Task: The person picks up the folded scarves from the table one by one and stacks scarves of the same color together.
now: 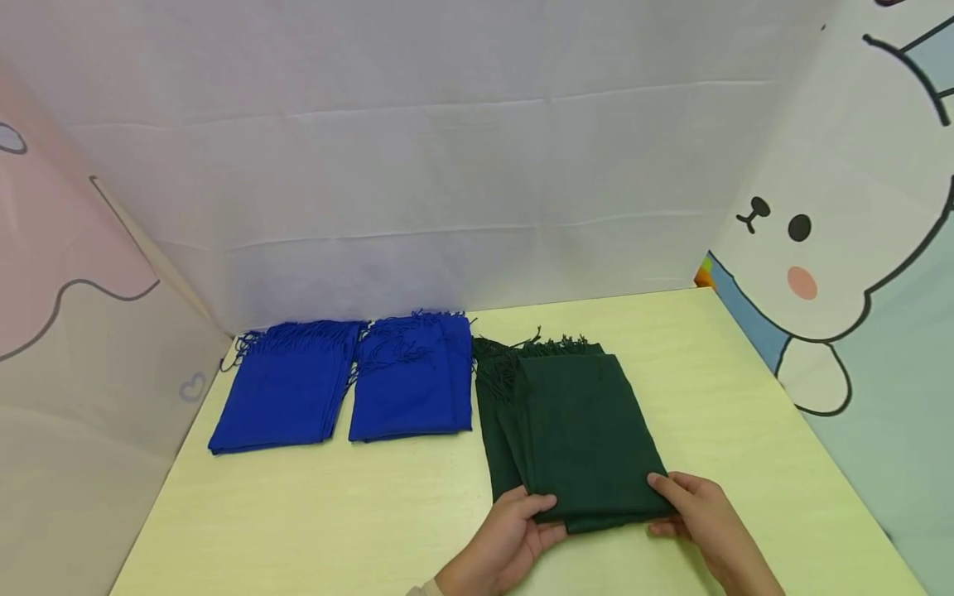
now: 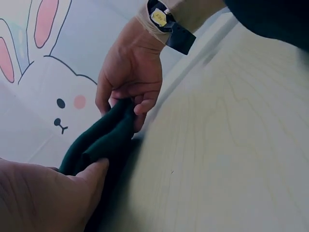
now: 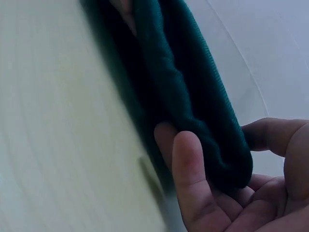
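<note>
A dark green fringed scarf (image 1: 596, 430) lies folded into a rectangle, its near edge lifted a little off the table. With thumb on top and fingers beneath, my left hand (image 1: 514, 536) grips the near left corner. At the near right corner, my right hand (image 1: 701, 517) pinches the cloth the same way. Several folded layers of the green scarf (image 3: 178, 96) show along the edge in the right wrist view. More green cloth (image 1: 495, 439) with fringe sticks out at the left and far side; whether it is a separate scarf, I cannot tell.
Two folded blue fringed scarves, one at the far left (image 1: 283, 397) and one beside the green cloth (image 1: 406, 389), lie on the pale wooden table (image 1: 298, 513). White fabric (image 1: 447, 165) hangs behind the table, and printed cartoon curtains (image 1: 879, 348) stand at the sides.
</note>
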Motion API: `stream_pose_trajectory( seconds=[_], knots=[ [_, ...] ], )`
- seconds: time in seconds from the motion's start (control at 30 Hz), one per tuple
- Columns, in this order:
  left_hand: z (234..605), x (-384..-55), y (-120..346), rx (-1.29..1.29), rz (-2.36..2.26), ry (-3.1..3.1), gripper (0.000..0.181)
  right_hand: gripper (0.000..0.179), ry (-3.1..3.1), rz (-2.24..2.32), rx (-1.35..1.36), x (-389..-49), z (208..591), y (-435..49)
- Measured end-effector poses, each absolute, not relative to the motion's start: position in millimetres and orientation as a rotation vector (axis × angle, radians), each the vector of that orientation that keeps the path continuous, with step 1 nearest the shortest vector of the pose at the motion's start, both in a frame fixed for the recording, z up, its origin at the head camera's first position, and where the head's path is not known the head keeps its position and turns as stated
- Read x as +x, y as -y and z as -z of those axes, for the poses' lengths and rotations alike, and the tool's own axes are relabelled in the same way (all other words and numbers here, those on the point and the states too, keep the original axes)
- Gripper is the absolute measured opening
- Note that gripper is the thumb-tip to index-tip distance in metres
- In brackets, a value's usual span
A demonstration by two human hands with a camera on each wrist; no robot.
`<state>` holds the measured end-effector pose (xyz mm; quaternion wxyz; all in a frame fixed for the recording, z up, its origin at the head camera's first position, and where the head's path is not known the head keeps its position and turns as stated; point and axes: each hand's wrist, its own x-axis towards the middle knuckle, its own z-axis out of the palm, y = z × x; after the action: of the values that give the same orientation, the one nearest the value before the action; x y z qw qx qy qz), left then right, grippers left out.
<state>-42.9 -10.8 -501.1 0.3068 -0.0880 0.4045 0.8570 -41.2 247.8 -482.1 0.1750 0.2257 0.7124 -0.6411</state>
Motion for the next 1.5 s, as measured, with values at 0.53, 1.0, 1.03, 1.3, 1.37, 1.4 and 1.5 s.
stream_pose_trajectory(
  seconds=[0.53, 1.0, 1.03, 1.3, 1.37, 1.4, 1.5],
  knots=[
    [508, -43, 15, -0.204, -2.249, -1.07, 0.047, 0.043, -2.071, 1.781, 0.612, -41, 487, -247],
    [493, -41, 54, -0.24, -2.25, -1.199, 0.049, 0.056, -2.829, 1.107, 0.533, -39, 442, -242],
    [491, -42, 59, -0.244, -2.262, -1.204, 0.048, 0.055, -2.848, 1.138, 0.506, -40, 439, -236],
    [483, -57, 99, -0.281, -2.399, -1.245, 0.047, 0.044, -2.73, 1.423, 0.252, -58, 433, -184],
    [482, -60, 110, -0.319, -2.442, -1.298, 0.046, 0.041, -2.668, 1.499, 0.216, -63, 435, -169],
    [481, -62, 115, -0.348, -2.466, -1.322, 0.044, 0.039, -2.635, 1.541, 0.197, -64, 436, -162],
    [478, -67, 130, -0.441, -2.53, -1.394, 0.039, 0.039, -2.533, 1.66, 0.151, -68, 438, -142]
  ],
)
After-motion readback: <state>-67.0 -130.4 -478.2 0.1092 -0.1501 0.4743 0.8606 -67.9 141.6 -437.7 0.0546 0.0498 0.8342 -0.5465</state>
